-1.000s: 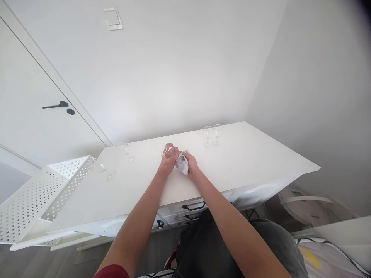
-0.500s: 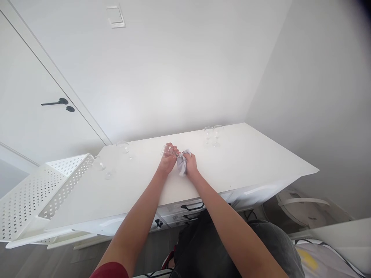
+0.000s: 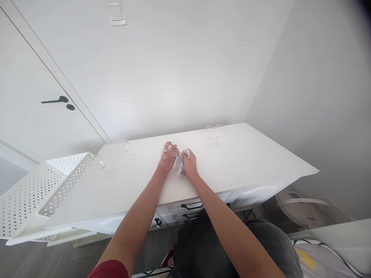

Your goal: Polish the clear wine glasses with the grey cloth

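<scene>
Over the middle of the white cabinet top (image 3: pixel 255 166), my left hand (image 3: pixel 167 160) is closed round a clear stemmed glass (image 3: pixel 166 148) that lies tilted, its bowl to the left. My right hand (image 3: pixel 189 164) grips a pale grey cloth (image 3: pixel 180 165) against the glass's stem and foot end, which the cloth and fingers partly hide. The two hands are close together.
Two clear stemmed glasses (image 3: pixel 208 135) (image 3: pixel 217 135) stand near the back edge, right of my hands. At the left are another glass (image 3: pixel 124 146) and a nearer one (image 3: pixel 100 164). A white perforated rack (image 3: pixel 29 193) adjoins the cabinet's left end.
The cloth has shifted slightly left and its upper edge is folded differently in my right hand. My left fingers have moved a little on the glass.
</scene>
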The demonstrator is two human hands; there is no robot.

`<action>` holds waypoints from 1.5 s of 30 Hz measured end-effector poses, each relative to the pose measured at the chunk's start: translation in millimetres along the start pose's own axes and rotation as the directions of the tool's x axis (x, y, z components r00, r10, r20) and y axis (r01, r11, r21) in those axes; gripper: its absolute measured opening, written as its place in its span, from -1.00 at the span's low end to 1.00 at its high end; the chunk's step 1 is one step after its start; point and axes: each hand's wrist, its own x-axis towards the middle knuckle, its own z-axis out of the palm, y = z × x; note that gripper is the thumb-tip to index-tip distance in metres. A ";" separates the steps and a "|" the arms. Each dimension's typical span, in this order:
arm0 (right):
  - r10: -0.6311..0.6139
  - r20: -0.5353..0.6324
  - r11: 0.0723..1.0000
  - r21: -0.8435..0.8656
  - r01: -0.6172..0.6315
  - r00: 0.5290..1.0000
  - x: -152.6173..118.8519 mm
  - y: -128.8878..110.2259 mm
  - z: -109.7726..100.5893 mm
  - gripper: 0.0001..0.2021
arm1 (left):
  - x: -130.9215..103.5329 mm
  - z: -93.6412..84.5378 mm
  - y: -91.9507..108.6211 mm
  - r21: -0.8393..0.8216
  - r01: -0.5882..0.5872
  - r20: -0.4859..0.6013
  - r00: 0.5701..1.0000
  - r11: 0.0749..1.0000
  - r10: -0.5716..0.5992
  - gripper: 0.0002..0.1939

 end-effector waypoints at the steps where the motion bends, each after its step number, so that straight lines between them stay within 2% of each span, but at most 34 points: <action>1: -0.048 0.007 0.999 -0.021 0.048 0.999 -1.6 -1.7 0.0 -0.87 | 0.3 -0.4 0.5 -0.024 -0.003 -0.015 1.000 1.000 0.003 -0.48; 3: -0.108 0.036 0.994 -0.028 0.109 0.993 -4.2 -4.9 0.2 -0.84 | 0.4 -0.8 1.5 -0.061 -0.019 -0.047 0.999 0.998 0.017 -0.48; 5: -0.095 0.046 0.996 0.007 0.094 0.994 -4.2 -6.0 1.0 -0.82 | 0.0 -0.3 2.1 -0.058 -0.018 -0.060 0.998 0.998 0.014 -0.50; 7: -0.006 0.025 0.997 0.082 0.004 1.000 -1.3 -4.9 1.9 -0.80 | -0.8 0.9 1.9 -0.035 0.006 -0.041 0.999 0.999 -0.008 -0.51; 9: 0.135 0.031 0.973 0.184 -0.138 0.990 2.4 -3.4 2.8 -0.80 | -1.6 2.4 1.3 -0.018 0.021 -0.007 1.000 1.000 -0.021 -0.50; 11: 0.246 0.101 0.926 0.268 -0.265 0.964 4.4 -3.2 3.2 -0.80 | -2.1 3.6 1.1 -0.018 0.000 0.017 1.000 1.000 0.001 -0.48; 13: 0.266 0.149 0.910 0.286 -0.299 0.952 3.6 -4.8 3.1 -0.73 | -2.1 4.4 1.3 -0.013 -0.041 0.015 0.999 0.999 0.042 -0.46; 15: 0.175 0.096 0.958 0.215 -0.192 0.980 0.9 -7.0 2.4 -0.68 | -1.7 4.6 1.6 -0.012 -0.072 -0.025 0.997 0.997 0.071 -0.46; 17: 0.016 0.025 0.995 0.093 -0.019 1.000 -2.0 -8.3 2.0 -0.69 | -1.1 3.5 1.8 -0.019 -0.072 -0.080 0.994 0.997 0.070 -0.51; 19: -0.067 0.040 0.997 0.049 0.065 0.997 -3.1 -8.0 2.4 -0.72 | -0.8 1.1 1.7 -0.031 -0.073 -0.098 0.993 0.997 0.069 -0.54; 21: 0.025 0.104 0.991 0.132 -0.039 0.994 -1.8 -6.3 3.5 -0.74 | -1.0 -1.8 1.5 -0.020 -0.076 -0.056 0.996 0.997 0.075 -0.51; 23: 0.190 0.208 0.947 0.220 -0.235 0.959 0.9 -4.4 4.3 -0.73 | -1.0 -3.4 1.2 0.007 -0.072 -0.010 0.997 0.997 0.072 -0.46; 25: 0.279 0.244 0.911 0.238 -0.336 0.929 2.8 -3.6 4.1 -0.73 | -0.7 -3.2 1.0 0.031 -0.066 -0.015 0.998 0.997 0.066 -0.45; 27: 0.211 0.160 0.952 0.192 -0.240 0.964 2.9 -4.0 3.3 -0.74 | 0.1 -1.7 1.0 0.028 -0.071 -0.077 0.994 0.997 0.073 -0.49; 29: 0.050 0.075 0.992 0.113 -0.058 0.996 1.5 -5.3 2.8 -0.74 | 0.6 -0.3 1.2 0.003 -0.078 -0.145 0.986 0.997 0.077 -0.52; 31: -0.031 0.082 0.997 0.074 0.024 0.996 0.2 -6.2 3.1 -0.76 | 0.2 0.2 0.8 -0.015 -0.078 -0.164 0.984 0.997 0.075 -0.53; 33: 0.048 0.088 0.991 0.118 -0.058 0.995 0.6 -6.2 3.3 -0.76 | -0.8 0.3 -0.3 -0.007 -0.057 -0.128 0.990 0.998 0.056 -0.51; 35: 0.149 0.046 0.970 0.184 -0.155 0.988 2.6 -5.0 2.5 -0.72 | -1.5 0.6 -2.0 0.024 -0.029 -0.092 0.995 0.999 0.031 -0.47; 38: 0.145 -0.044 0.975 0.175 -0.135 0.989 6.5 -2.0 -1.6 -0.73 | -0.5 0.7 -3.9 0.040 -0.013 -0.124 0.992 0.999 0.017 -0.39; 42: -0.029 -0.145 0.995 -0.101 0.014 0.989 6.8 2.2 -6.6 -0.82 | 3.6 -3.3 -2.8 -0.022 -0.041 -0.337 0.941 0.999 0.031 -0.46; 44: -0.143 -0.108 0.959 -0.261 0.110 0.984 4.2 4.0 -6.7 -0.88 | 5.2 -6.2 -1.4 -0.014 -0.087 -0.407 0.910 0.996 0.074 -0.51; 45: -0.187 -0.055 0.931 -0.330 0.159 0.981 2.4 4.7 -6.0 -0.92 | 5.7 -7.3 -0.8 0.007 -0.112 -0.420 0.902 0.994 0.105 -0.53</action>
